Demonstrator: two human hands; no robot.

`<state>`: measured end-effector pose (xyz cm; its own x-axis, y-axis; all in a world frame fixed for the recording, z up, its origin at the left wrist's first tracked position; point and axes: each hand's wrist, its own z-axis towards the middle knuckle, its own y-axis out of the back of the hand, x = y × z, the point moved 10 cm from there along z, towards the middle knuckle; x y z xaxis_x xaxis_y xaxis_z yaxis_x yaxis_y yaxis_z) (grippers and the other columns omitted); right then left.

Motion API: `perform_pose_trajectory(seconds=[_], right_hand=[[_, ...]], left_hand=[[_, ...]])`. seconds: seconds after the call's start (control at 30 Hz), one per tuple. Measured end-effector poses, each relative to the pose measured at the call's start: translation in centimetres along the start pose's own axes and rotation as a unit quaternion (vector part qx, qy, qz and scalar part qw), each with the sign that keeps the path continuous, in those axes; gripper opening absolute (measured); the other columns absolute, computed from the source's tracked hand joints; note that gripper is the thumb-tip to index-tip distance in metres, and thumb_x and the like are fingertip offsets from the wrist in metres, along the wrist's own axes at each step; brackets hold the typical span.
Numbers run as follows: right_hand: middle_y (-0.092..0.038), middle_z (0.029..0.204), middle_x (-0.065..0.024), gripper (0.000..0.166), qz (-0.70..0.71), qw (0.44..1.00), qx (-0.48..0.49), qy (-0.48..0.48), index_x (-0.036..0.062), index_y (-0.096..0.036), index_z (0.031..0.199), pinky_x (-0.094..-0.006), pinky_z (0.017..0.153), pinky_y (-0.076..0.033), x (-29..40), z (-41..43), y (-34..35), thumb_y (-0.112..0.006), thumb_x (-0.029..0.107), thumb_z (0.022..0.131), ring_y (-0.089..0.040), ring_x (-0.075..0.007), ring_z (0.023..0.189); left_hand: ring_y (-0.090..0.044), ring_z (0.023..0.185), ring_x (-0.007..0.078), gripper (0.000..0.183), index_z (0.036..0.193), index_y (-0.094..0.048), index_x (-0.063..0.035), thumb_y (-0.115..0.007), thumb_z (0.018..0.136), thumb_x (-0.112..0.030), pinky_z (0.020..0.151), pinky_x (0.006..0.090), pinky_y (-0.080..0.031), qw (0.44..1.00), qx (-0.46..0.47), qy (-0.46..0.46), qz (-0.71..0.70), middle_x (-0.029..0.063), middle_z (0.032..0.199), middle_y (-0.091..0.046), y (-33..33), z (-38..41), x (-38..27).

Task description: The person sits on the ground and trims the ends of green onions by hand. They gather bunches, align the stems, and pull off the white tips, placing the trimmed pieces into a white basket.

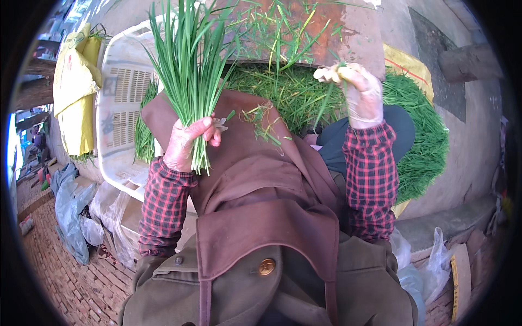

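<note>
My left hand (189, 142) is closed around the pale stem ends of a bunch of Chinese chives (189, 77), whose green leaves fan out away from me over the rim of a white plastic crate (102, 138). To the right, my right hand (355, 87) is raised over loose trimmings, its fingers curled on a few thin green leaves (326, 102). A thin glove seems to cover it. Leaf scraps (265, 122) lie on the brown apron (244, 163) across my lap, between the hands.
Green and yellow trimmings (293, 93) are heaped beyond my lap, below a board (334, 24) strewn with scraps. A large pile of chives (420, 142) lies at the right. Yellow woven sacks (77, 93) stand left of the crate; plastic bags (73, 220) lie on the lower left.
</note>
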<state>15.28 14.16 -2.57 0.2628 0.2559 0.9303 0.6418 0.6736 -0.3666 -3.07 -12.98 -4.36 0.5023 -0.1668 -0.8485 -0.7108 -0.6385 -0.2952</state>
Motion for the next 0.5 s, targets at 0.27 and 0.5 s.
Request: perform_pose_trajectory(seconds=[0.27,0.5], right_hand=[[-0.068,0.103,-0.0144,0.043,-0.477,0.873,0.010,-0.104,0.0027,-0.061,0.118,-0.0341,0.085,-0.050,-8.0,0.0,-0.6,-0.058,0.034,0.090,-0.067,-0.0248,0.093],[-0.065,0.066,-0.0097,0.033,-0.156,0.960,-0.164,-0.165,-0.0048,-0.066,0.082,-0.0233,0.052,-0.048,-3.5,-0.9,2.1,-0.064,0.028,0.087,-0.062,-0.0123,0.052]], left_hand=[[-0.065,0.061,0.0193,0.030,0.116,-0.058,-0.0029,-0.061,0.087,0.000,0.052,0.0279,-0.052,0.961,-0.026,0.036,0.274,0.0125,0.089,-0.067,5.7,-3.7,-0.7],[-0.065,0.074,0.0268,0.071,0.139,-0.046,-0.0110,-0.059,0.071,0.005,0.061,0.0354,-0.052,0.490,-0.086,-0.254,0.830,0.0117,0.095,-0.064,2.6,-6.1,-6.5]])
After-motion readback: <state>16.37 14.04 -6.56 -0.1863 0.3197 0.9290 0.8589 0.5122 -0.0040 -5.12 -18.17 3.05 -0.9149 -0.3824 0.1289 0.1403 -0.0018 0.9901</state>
